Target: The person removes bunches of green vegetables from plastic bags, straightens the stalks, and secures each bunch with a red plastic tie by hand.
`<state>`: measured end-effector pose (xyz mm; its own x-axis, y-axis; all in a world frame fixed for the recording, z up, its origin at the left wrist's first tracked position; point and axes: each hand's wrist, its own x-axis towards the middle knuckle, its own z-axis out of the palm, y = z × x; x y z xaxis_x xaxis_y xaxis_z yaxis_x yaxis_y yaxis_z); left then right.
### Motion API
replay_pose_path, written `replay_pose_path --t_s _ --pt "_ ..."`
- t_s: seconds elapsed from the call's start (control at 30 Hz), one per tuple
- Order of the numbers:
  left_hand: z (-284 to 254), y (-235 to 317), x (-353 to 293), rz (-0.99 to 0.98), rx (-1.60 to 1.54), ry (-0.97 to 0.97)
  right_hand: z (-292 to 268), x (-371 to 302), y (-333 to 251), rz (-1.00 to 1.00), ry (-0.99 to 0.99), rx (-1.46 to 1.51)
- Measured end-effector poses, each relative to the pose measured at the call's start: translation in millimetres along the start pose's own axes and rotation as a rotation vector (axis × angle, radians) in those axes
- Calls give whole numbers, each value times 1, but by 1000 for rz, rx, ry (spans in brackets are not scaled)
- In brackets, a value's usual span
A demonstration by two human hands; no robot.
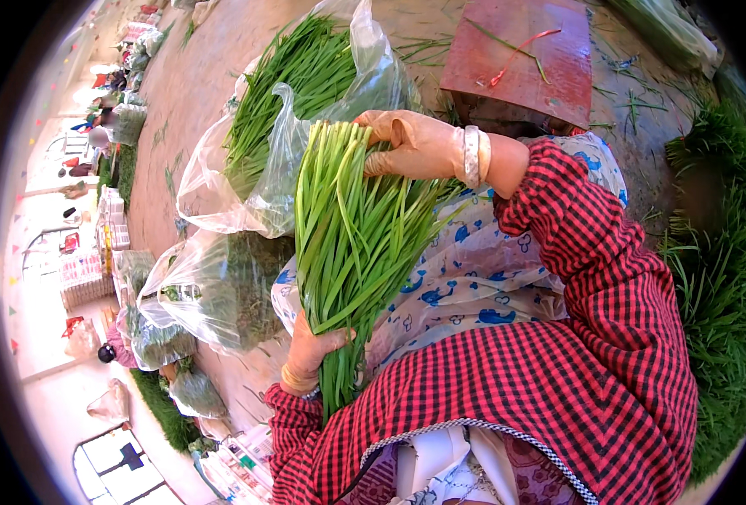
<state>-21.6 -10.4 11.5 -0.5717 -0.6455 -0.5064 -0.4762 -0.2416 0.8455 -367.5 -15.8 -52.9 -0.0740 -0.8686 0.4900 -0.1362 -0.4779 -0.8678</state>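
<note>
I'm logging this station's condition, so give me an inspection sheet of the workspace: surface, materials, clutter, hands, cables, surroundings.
Surface: brown floor; red board ahead.
Materials: long green bundle, pale ends up; clear bag holding more greens.
Clutter: red tie and a green strand on the board; leaf scraps on the floor.
Hands: left hand around the bundle's lower part; right hand at its upper end.
Cables: nothing seen.
Surroundings: green pile at right; bags at left.
</note>
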Motion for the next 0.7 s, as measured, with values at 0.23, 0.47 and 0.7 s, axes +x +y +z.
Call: replay_pose_path --t_s 0.23,0.47,0.7 --pt "-12 7 5 61 247 -66 -37 -17 -39 529 -284 66" --pt "-41 -26 9 193 497 -122 -106 -44 26 394 -101 -237" --pt "-39 -20 -5 29 149 -47 -101 -60 29 267 42 -936"
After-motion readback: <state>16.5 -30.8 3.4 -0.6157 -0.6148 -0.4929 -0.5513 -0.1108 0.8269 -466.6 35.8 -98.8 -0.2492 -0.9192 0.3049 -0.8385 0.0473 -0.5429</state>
